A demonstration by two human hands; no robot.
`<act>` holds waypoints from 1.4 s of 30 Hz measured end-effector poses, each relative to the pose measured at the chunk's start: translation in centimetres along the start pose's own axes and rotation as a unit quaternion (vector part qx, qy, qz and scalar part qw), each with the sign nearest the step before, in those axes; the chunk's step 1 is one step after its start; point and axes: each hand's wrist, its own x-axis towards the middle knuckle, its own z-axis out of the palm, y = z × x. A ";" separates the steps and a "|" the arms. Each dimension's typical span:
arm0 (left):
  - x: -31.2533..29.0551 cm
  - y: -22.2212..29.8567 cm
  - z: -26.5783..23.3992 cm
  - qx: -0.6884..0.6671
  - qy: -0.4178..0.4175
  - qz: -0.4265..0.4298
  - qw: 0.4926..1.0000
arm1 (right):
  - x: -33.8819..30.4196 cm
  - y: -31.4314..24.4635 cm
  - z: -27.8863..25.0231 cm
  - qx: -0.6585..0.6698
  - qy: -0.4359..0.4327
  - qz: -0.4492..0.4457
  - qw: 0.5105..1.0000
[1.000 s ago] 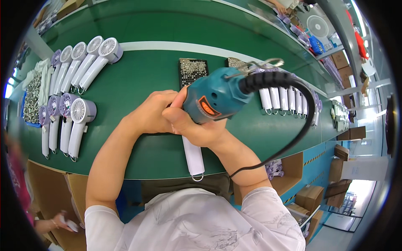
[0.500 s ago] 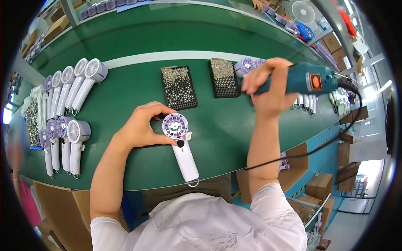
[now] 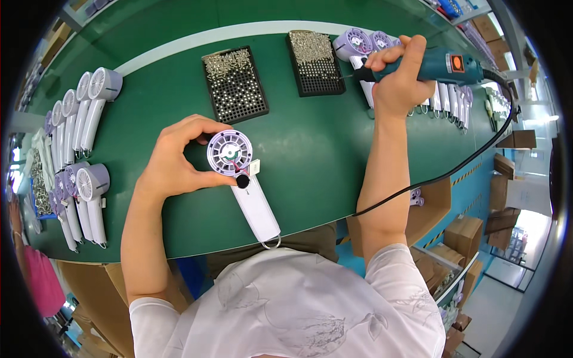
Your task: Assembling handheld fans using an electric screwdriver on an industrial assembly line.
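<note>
My left hand (image 3: 170, 158) is closed round the purple head of a white handheld fan (image 3: 256, 206), thumb beside a small black round part. The fan head faces up without a grille, showing its inner ring and wires; a white tag sticks out beside it, and the wire loop at the handle's end points toward me. In my right hand (image 3: 400, 80) is a teal electric screwdriver (image 3: 444, 65), held nearly level with its bit pointing left, by the edge of the right screw tray (image 3: 323, 92). Another black screw tray (image 3: 250, 114) lies beyond the fan.
Two groups of assembled handheld fans (image 3: 92, 182) lie at the left of the green table (image 3: 316, 173). More fans (image 3: 358, 43) lie at the right, partly behind my right hand. A black cord (image 3: 453, 173) runs from the screwdriver across my right forearm. Cardboard boxes (image 3: 462, 238) stand at the right.
The whole view has shifted, so the table things appear higher. My right hand and the screwdriver have moved slightly right, away from the right screw tray. My left hand still holds the fan.
</note>
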 end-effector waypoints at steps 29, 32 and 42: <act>-0.3 -0.1 0.3 0.001 0.016 0.005 1.000 | -0.3 0.7 0.1 0.009 0.018 0.039 0.999; -0.2 0.0 0.2 0.004 0.013 0.006 1.000 | -0.2 0.8 0.3 -0.005 0.003 0.028 1.000; -0.2 0.1 0.2 0.001 0.009 0.011 1.000 | 0.2 0.8 0.8 -0.085 -0.051 0.003 0.995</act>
